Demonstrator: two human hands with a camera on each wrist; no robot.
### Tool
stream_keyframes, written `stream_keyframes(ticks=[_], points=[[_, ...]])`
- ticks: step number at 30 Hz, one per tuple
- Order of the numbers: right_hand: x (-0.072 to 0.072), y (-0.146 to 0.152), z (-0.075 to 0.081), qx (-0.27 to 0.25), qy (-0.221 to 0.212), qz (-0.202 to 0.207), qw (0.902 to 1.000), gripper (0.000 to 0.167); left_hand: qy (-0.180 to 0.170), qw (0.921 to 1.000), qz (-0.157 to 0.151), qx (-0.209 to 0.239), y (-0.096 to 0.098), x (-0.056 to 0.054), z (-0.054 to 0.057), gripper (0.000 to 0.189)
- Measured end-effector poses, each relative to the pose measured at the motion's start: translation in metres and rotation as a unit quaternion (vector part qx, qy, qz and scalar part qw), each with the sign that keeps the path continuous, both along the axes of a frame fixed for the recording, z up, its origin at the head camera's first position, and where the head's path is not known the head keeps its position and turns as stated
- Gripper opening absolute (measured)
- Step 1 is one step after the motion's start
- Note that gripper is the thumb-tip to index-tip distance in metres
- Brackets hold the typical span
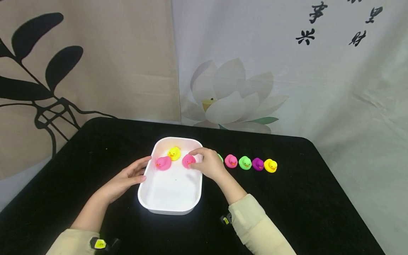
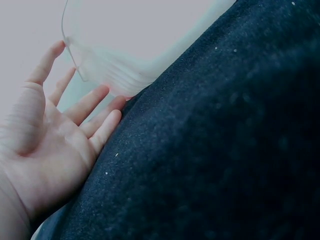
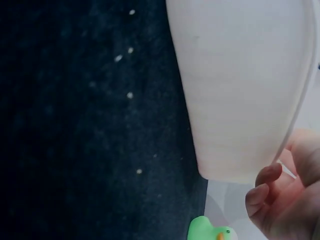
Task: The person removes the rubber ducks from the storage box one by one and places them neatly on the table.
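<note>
A white plastic tray (image 1: pixel 172 191) lies on the black tabletop, with a yellow rubber duck (image 1: pixel 174 153) and a larger pink duck (image 1: pixel 164 163) near its far left end. My right hand (image 1: pixel 208 163) reaches over the tray's right rim. Its thumb and index finger pinch another pink duck (image 1: pixel 188 161) inside the tray. In the right wrist view the tray wall (image 3: pixel 240 100) hides that duck, and the other fingers of the right hand (image 3: pixel 287 200) curl outside the wall. With spread, nearly straight fingers, my left hand (image 2: pixel 55 145) touches the tray's left side.
Right of the tray stands a row of small ducks: a green one (image 1: pixel 220 158) partly behind the right hand, then pink (image 1: pixel 231 161), green (image 1: pixel 245 163), purple (image 1: pixel 258 164) and yellow (image 1: pixel 271 165). A printed cloth backdrop (image 1: pixel 127 63) hangs behind the black table (image 1: pixel 302 205).
</note>
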State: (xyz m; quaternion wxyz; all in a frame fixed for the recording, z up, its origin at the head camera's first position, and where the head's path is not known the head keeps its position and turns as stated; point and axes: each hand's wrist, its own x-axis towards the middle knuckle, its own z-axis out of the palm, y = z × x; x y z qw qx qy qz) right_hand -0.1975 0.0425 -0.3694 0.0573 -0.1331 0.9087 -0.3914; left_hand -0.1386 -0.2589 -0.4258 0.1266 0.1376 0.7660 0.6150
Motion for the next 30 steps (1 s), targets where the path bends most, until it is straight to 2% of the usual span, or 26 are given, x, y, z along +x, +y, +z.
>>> stream_keyframes(ticks=[8, 19, 30], points=[[-0.009, -0.004, -0.005, 0.026, -0.013, 0.001, 0.9996, 0.038, 0.008, 1.0, 0.0, -0.001, 0.0, 0.001, -0.002, 0.067], [-0.019, -0.01, -0.002, 0.061, -0.037, 0.0, 0.9974, 0.037, 0.006, 1.0, 0.001, 0.004, 0.0, -0.001, -0.003, 0.066], [-0.022, -0.011, -0.003, 0.062, -0.044, -0.005, 0.9971, 0.029, 0.002, 1.0, 0.0, 0.004, 0.0, 0.0, -0.003, 0.066]])
